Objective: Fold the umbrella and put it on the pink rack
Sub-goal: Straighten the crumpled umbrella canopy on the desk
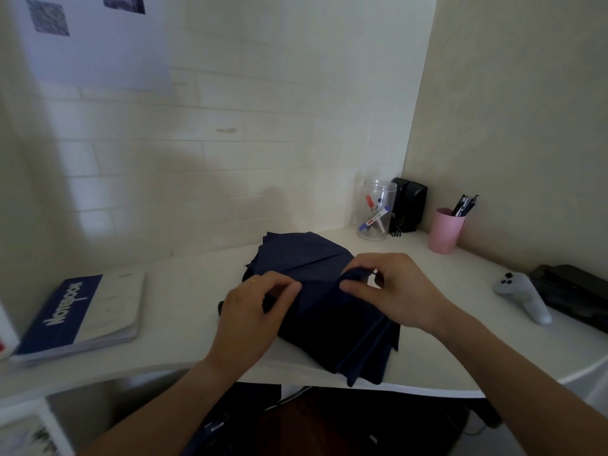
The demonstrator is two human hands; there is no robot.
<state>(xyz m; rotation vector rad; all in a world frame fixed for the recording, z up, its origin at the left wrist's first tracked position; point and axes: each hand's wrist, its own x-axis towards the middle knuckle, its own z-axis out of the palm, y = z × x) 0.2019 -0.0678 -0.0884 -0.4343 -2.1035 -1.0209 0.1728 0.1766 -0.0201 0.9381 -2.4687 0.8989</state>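
A: Where's the umbrella (316, 291)?

B: Collapsed, lying on the white tabletop (184, 284) near its front edge, dark cloth loose and bunched, one corner hanging over the edge.

A: And the hands?

B: Both over its middle. The left hand (253, 311) pinches a fold of cloth; the right hand (391, 287) pinches another fold just beside it.

A: Anything nearby?

B: A notebook (82, 311) well to the left, a pink cup (445, 230) far right.

- Left hand (253, 311) is reaching forward, knuckles up, thumb and fingertips pinching dark fabric.
- Right hand (391, 287) is mirroring it close beside, fingers curled, pinching the same fabric.
- Both forearms are angling inward.
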